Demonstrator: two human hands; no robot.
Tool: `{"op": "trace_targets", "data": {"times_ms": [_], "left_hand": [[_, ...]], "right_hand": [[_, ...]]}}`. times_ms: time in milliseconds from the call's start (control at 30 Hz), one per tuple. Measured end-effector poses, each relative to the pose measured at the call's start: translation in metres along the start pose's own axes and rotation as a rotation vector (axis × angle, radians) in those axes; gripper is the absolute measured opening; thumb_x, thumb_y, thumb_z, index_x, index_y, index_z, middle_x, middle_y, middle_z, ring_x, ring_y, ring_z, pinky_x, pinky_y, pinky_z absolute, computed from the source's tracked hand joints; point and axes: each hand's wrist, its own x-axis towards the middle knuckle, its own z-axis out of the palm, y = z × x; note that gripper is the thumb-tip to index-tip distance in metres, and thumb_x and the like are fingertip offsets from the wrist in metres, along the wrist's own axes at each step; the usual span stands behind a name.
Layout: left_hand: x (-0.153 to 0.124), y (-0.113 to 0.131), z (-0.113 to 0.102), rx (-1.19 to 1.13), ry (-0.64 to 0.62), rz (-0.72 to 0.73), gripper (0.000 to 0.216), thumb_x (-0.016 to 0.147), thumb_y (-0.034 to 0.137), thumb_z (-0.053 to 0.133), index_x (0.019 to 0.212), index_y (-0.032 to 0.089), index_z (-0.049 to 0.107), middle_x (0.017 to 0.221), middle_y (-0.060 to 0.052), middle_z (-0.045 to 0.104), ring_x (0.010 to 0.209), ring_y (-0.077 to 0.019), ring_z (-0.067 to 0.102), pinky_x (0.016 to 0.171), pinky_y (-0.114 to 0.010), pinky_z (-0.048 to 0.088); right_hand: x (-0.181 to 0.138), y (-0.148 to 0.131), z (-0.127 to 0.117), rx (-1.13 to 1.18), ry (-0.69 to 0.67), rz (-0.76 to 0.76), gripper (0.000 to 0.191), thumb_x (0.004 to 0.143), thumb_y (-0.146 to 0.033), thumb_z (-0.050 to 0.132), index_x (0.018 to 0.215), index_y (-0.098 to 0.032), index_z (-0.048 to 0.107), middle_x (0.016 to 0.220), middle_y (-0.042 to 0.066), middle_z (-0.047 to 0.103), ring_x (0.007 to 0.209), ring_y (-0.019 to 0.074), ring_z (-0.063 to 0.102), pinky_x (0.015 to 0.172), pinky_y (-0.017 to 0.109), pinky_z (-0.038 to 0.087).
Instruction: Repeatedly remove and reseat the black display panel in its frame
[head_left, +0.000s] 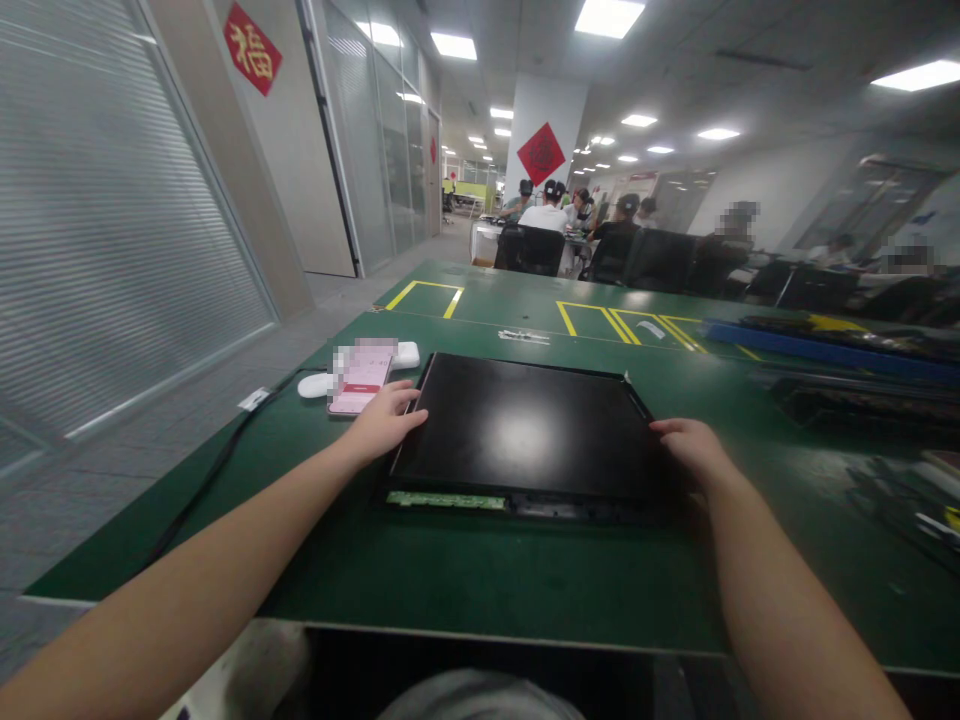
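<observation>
A flat black LCD panel (525, 420) lies on the green table in front of me, a pale glare on its dark face. A narrow green circuit board (446, 500) runs along the left part of its near edge. My left hand (386, 420) grips the panel's left edge, its thumb resting near the face. At the opposite edge, my right hand (690, 447) holds the panel's side, with most fingers hidden beneath or behind it.
Left of the panel, a phone (364, 385) rests by white devices (315, 386). A black cable (210, 470) crosses the table's left side. Dark parts and a blue tray (825, 345) stand at right. Yellow tape (574, 318) marks the far side; people sit beyond.
</observation>
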Motion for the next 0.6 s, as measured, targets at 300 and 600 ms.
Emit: {"op": "trace_targets", "data": {"times_ms": [300, 600], "left_hand": [[-0.0004, -0.0013, -0.0008, 0.206, -0.034, 0.026, 0.048, 0.071, 0.046, 0.065, 0.107, 0.015, 0.074, 0.146, -0.016, 0.052, 0.131, -0.0375, 0.052, 0.112, -0.047, 0.04], [-0.001, 0.0001, -0.0022, 0.242, -0.055, 0.056, 0.044, 0.071, 0.048, 0.064, 0.1, 0.016, 0.074, 0.142, -0.015, 0.054, 0.131, -0.0381, 0.051, 0.111, -0.047, 0.041]], "right_hand": [[0.0029, 0.0021, -0.0015, 0.027, -0.014, -0.011, 0.037, 0.062, -0.006, 0.059, 0.092, -0.016, 0.079, 0.086, 0.011, 0.074, 0.079, 0.0215, 0.068, 0.073, 0.029, 0.052], [0.0024, 0.0026, 0.001, 0.067, -0.052, 0.043, 0.043, 0.063, -0.003, 0.054, 0.097, -0.014, 0.077, 0.089, 0.01, 0.075, 0.075, 0.02, 0.067, 0.068, 0.028, 0.051]]}}
